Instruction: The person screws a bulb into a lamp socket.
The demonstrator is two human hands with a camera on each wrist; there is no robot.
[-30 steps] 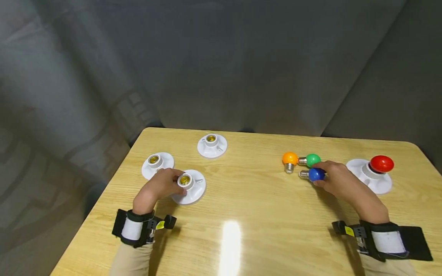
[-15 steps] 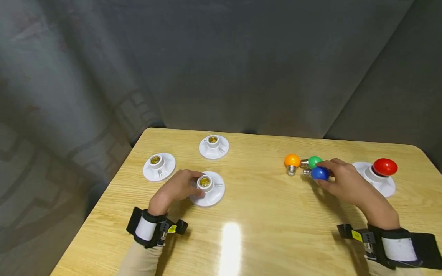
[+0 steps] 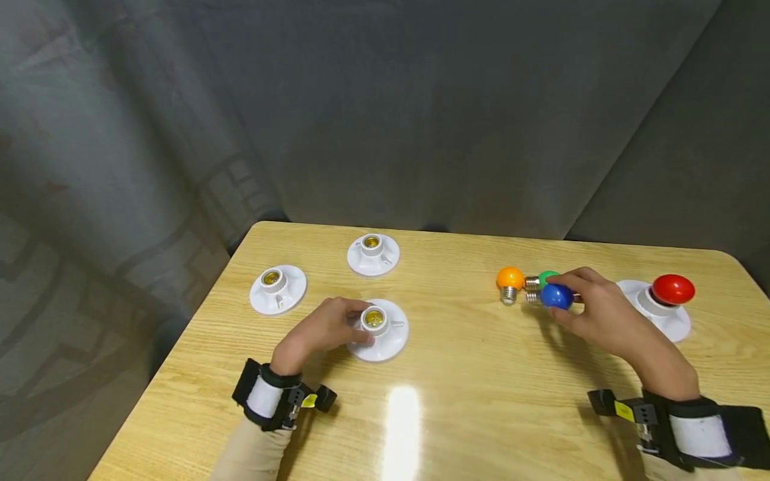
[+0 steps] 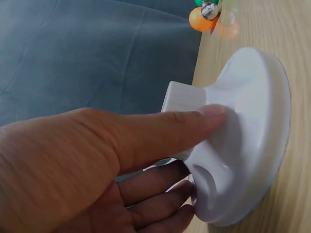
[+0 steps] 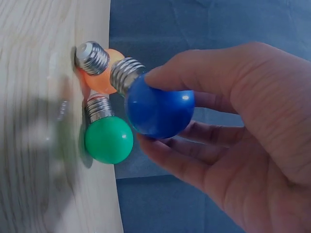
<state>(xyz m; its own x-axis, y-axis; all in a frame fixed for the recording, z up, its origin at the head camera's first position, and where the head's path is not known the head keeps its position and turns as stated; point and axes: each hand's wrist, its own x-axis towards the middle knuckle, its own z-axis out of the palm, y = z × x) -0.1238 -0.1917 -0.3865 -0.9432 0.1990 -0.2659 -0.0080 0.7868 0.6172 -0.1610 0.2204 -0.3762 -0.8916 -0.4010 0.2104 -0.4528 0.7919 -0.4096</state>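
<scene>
A: Head view first: what does the left grip (image 3: 329, 327) have?

B: A round white lamp holder (image 3: 396, 336), grasped with thumb and fingers about its collar. It stands on the wooden bench (image 3: 469, 387), mouth upward.

A: And the right grip (image 3: 601, 307)?

B: Grasping a blue bulb (image 3: 556, 296) by its globe, metal cap pointing left.

A: What lies near that?

B: An orange bulb (image 3: 510, 278), cap toward the person, and a green bulb (image 3: 546, 276) just behind the blue one, partly covered by fingers.

A: Anything farther off?

B: Two more white holders: the near-left holder (image 3: 289, 294) and the back holder (image 3: 374, 265). Over at right, a red bulb (image 3: 673, 289) sits in a fourth holder (image 3: 670, 325). A grey curtain (image 3: 421, 120) hangs behind.

A: Now the left wrist view.

B: The thumb presses on the base beside the collar, with the other fingers on the opposite side. The orange bulb shows well beyond.

A: And the right wrist?

B: Thumb on one side of the blue globe, fingers on the other, the bulb clear of the bench. Green and orange rest on the wood beside it.
</scene>
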